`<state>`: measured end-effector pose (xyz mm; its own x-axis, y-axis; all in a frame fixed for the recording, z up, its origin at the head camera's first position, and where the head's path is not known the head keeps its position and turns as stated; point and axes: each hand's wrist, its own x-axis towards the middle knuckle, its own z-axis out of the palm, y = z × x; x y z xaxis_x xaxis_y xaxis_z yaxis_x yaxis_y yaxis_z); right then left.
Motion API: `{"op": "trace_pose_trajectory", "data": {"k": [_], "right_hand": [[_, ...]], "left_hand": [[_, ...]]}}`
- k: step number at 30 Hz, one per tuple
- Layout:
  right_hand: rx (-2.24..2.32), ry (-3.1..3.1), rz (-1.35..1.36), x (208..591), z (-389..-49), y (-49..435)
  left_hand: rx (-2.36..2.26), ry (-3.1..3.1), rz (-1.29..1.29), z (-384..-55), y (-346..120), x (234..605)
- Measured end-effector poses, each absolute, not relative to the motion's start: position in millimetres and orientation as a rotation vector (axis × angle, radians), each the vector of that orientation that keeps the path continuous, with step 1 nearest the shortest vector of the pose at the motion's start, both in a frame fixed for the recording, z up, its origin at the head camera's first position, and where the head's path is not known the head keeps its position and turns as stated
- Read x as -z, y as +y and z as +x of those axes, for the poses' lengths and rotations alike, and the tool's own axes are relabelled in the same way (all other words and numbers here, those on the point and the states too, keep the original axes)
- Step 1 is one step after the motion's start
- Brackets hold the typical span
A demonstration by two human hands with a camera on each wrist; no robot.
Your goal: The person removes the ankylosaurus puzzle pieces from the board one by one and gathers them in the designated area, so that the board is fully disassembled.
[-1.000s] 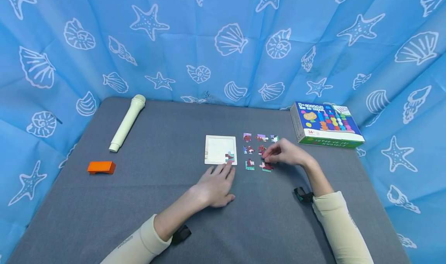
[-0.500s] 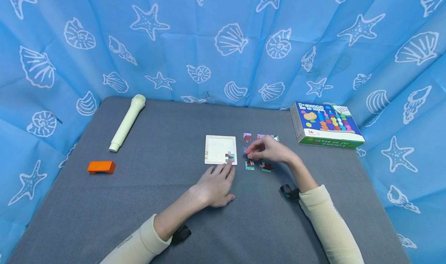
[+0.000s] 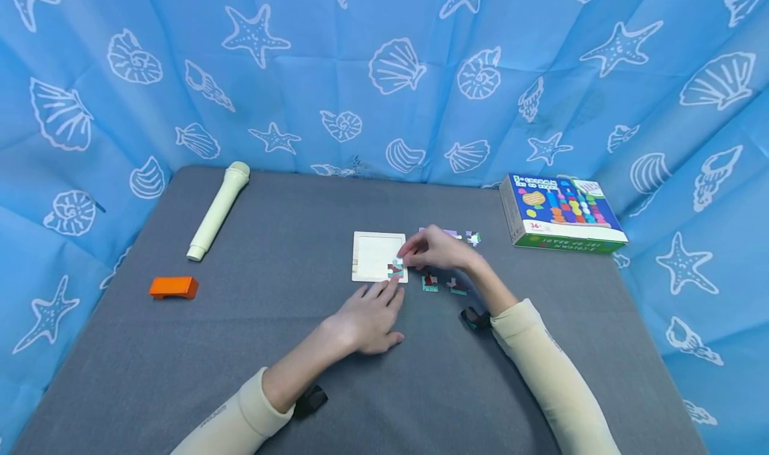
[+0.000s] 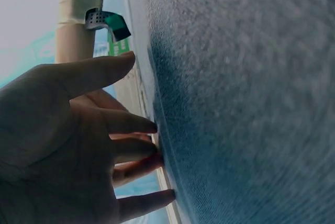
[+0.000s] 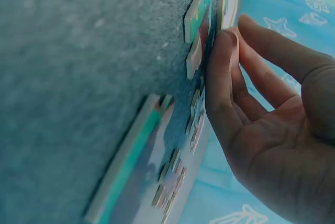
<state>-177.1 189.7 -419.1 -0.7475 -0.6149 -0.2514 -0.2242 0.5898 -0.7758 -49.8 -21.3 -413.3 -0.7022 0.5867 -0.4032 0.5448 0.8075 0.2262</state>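
My left hand (image 3: 366, 318) lies with fingers spread at the front edge of a square wooden puzzle tray (image 3: 356, 255), fingertips on its lower rim. In the tray's lower right corner sits a red and teal jigsaw piece (image 3: 394, 271). At the tray's right side, my right hand (image 3: 437, 249) pinches a small pale-blue jigsaw piece (image 3: 398, 261), mostly hidden by the fingertips, close above the seated piece. Thumb and fingers (image 5: 225, 43) meet at the tray edge in the right wrist view. Loose jigsaw pieces (image 3: 430, 282) lie under and around that hand, some covered by it.
At the back right stands a blue and green toy box (image 3: 565, 211). A pale green toy microphone (image 3: 219, 211) lies at the back left, with an orange block (image 3: 173, 287) nearer the front. A blue shell-print curtain (image 3: 336, 75) hangs behind the grey table.
The right hand has moved left from the loose pieces to the tray, bringing a jigsaw piece to its lower right corner. My left hand has stayed at the tray's front edge.
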Motion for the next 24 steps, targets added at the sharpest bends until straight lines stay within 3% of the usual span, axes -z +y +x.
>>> {"op": "trace_pose_trajectory", "data": {"k": [15, 24], "right_hand": [[0.94, 2.369, -0.638, 419.3, -178.3, 174.5], [0.982, 2.382, -0.669, 420.3, -175.5, 177.1]], "left_hand": [[-0.234, 2.47, 0.86, -60.6, -26.1, 446.9], [-0.239, 2.473, 0.871, -60.6, -26.9, 445.5]]}}
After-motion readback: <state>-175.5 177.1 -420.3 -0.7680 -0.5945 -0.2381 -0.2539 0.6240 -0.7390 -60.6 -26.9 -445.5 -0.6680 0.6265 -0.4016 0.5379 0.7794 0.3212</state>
